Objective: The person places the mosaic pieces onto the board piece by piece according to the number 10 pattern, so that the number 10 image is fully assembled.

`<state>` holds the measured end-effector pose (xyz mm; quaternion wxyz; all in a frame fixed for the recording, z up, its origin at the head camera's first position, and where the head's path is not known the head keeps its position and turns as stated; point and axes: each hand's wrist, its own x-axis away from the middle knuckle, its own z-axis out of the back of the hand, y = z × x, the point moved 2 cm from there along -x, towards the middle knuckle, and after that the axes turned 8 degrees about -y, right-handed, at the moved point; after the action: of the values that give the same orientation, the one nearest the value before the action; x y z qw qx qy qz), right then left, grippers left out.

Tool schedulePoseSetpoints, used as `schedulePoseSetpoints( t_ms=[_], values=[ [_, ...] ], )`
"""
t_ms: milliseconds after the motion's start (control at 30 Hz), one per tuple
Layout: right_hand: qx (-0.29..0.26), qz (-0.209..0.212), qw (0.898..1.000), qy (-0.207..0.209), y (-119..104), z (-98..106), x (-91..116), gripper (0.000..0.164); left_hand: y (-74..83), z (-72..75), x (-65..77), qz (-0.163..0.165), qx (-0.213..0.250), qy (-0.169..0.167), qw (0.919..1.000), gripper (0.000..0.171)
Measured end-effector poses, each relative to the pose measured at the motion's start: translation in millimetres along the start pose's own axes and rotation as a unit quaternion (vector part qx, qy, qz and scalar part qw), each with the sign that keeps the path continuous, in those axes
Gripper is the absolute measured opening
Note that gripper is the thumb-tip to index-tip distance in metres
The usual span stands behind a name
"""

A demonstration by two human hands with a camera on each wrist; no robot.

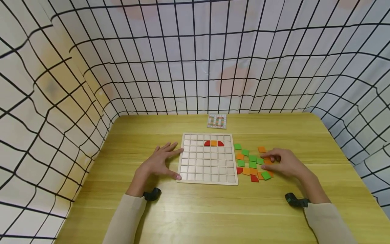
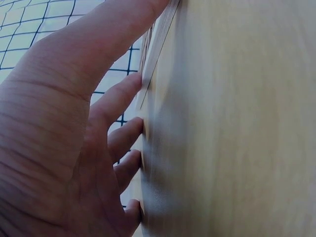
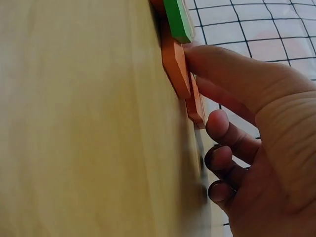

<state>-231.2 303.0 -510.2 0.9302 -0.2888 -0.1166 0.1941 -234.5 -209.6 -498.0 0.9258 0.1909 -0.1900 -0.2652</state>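
My left hand lies spread at the left edge of a pale wooden grid board. Its thumb touches the lower left corner and the index finger reaches the upper left side; the other fingertips rest on the table. Two red rounded tiles flank an orange tile in one row of the board. At the right, my right hand is among loose tiles, thumb and index finger around an orange tile, beside a green tile. I cannot tell whether they pinch it. Its other fingers are curled.
Several green, orange and red tiles lie scattered and partly overlapping right of the board. A small pattern card lies behind it. White cloth with black grid lines walls the table at the back and sides.
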Motion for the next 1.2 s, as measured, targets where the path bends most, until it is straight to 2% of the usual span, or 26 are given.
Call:
schedulePoseSetpoints(
  t_ms=[467,1000,1200],
  values=[
    [-0.009,0.016,1.0,0.013,-5.6,-3.2,-3.7,0.024,2.4,-0.1,1.2,0.001,0.002,0.001,1.0,0.114],
    [-0.013,0.004,1.0,0.019,-36.4,-4.0,-32.7,0.037,1.5,1.2,1.0,0.0,-0.011,0.007,0.9999,0.115],
    [-0.011,0.013,1.0,0.027,-51.9,-8.5,-49.4,0.035,1.0,0.0,0.2,0.0,-0.008,0.005,1.0,0.115]
  ],
)
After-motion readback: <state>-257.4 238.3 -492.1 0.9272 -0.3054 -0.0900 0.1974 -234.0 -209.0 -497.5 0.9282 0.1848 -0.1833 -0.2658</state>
